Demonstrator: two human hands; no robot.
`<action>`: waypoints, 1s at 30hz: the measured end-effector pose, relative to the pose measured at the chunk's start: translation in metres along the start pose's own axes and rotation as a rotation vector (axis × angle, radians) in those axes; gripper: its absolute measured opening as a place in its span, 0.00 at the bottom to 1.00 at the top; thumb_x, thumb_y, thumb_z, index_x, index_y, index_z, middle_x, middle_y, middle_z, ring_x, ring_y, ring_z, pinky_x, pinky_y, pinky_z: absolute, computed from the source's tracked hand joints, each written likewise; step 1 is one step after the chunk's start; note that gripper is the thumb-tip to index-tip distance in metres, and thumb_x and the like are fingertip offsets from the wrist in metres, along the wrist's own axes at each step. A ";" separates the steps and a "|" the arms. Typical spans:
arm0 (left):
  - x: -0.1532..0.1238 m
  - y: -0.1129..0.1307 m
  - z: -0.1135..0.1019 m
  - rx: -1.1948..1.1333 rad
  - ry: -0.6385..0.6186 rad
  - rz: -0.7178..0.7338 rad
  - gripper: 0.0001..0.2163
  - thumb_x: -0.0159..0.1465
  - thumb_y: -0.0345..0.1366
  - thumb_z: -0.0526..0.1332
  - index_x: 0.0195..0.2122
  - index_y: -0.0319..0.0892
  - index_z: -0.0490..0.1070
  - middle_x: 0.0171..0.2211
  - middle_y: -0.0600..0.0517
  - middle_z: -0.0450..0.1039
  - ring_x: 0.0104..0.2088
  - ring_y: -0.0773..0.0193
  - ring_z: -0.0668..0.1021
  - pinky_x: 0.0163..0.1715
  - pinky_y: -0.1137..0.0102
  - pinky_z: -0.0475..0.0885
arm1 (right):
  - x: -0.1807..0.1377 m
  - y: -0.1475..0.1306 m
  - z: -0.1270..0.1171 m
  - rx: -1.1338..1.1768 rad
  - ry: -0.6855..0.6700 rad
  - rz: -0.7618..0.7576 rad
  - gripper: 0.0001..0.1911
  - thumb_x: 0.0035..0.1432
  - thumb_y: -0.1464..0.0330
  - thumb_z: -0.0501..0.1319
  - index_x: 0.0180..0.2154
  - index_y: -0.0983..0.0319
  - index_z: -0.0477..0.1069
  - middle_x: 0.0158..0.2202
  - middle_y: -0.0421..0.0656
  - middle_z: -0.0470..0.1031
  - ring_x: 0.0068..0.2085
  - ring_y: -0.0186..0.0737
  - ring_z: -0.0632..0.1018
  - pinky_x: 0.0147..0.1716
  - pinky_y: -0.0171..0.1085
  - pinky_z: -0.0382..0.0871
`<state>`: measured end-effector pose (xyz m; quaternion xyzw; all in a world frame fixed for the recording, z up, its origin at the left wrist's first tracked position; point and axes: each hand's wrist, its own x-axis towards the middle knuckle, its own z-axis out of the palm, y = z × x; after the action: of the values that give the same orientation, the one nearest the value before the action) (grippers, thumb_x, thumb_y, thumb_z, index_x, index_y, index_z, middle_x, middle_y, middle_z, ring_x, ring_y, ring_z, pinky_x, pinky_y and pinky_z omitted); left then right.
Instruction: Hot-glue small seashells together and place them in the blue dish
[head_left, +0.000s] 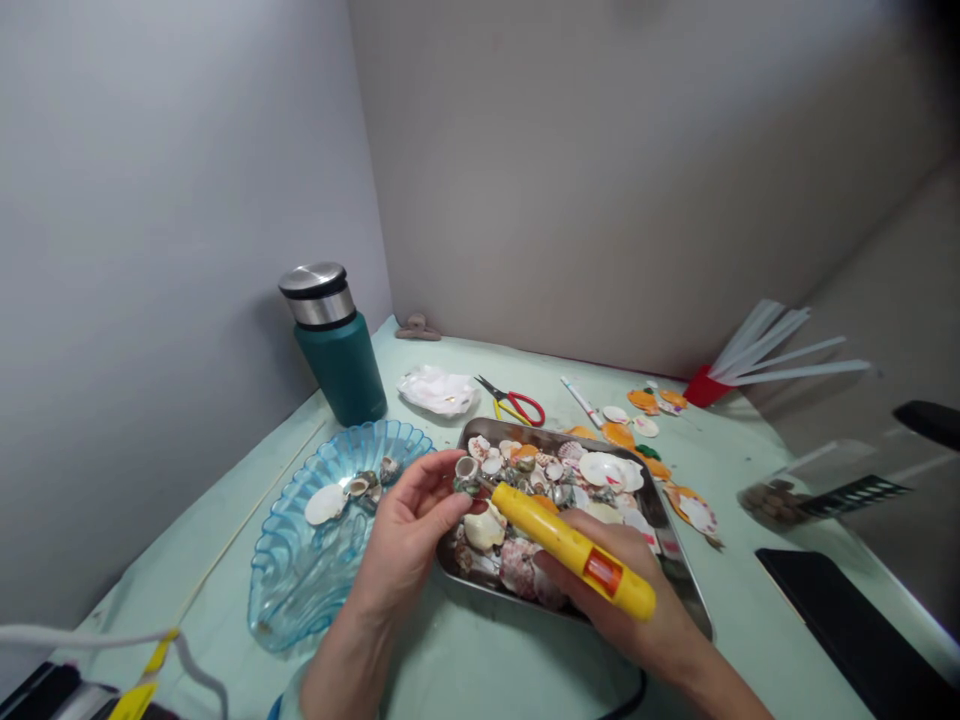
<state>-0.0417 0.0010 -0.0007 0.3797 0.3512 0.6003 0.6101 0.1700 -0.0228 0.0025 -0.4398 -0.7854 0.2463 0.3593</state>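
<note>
Between the thumb and fingers of my left hand is a small snail shell, its round opening facing up. My right hand grips a yellow glue gun whose metal tip points left, close to the shell; whether they touch I cannot tell. Both hands are over the near left part of a metal tray filled with mixed seashells. Left of my left hand lies a blue shell-shaped dish, with a white scallop shell and a few snail shells in it.
Behind the dish stands a green bottle. Scissors, a white plastic bundle and a marker lie beyond the tray. Orange shell pieces, a red cup of glue sticks and a black phone are rightward.
</note>
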 end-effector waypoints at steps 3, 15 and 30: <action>-0.001 -0.001 0.000 0.007 -0.014 -0.017 0.14 0.55 0.30 0.68 0.43 0.43 0.76 0.41 0.51 0.78 0.39 0.64 0.79 0.38 0.73 0.76 | 0.000 0.002 0.001 0.010 0.007 -0.050 0.04 0.59 0.67 0.60 0.35 0.61 0.72 0.26 0.40 0.75 0.24 0.35 0.74 0.27 0.32 0.67; 0.001 -0.004 -0.002 0.081 0.015 0.016 0.13 0.54 0.31 0.69 0.42 0.44 0.75 0.39 0.53 0.78 0.38 0.67 0.77 0.37 0.75 0.75 | 0.006 -0.003 -0.003 -0.134 0.116 -0.343 0.15 0.65 0.59 0.53 0.38 0.64 0.70 0.30 0.47 0.80 0.25 0.40 0.80 0.21 0.34 0.69; 0.002 -0.004 -0.002 0.015 -0.004 -0.034 0.12 0.53 0.31 0.69 0.39 0.44 0.77 0.37 0.52 0.79 0.34 0.68 0.79 0.33 0.77 0.74 | 0.003 0.004 0.002 -0.338 0.181 -0.454 0.21 0.65 0.55 0.52 0.43 0.67 0.69 0.24 0.48 0.76 0.22 0.42 0.76 0.21 0.38 0.66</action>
<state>-0.0420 0.0029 -0.0048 0.3796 0.3609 0.5864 0.6179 0.1693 -0.0179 -0.0007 -0.3268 -0.8582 -0.0148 0.3955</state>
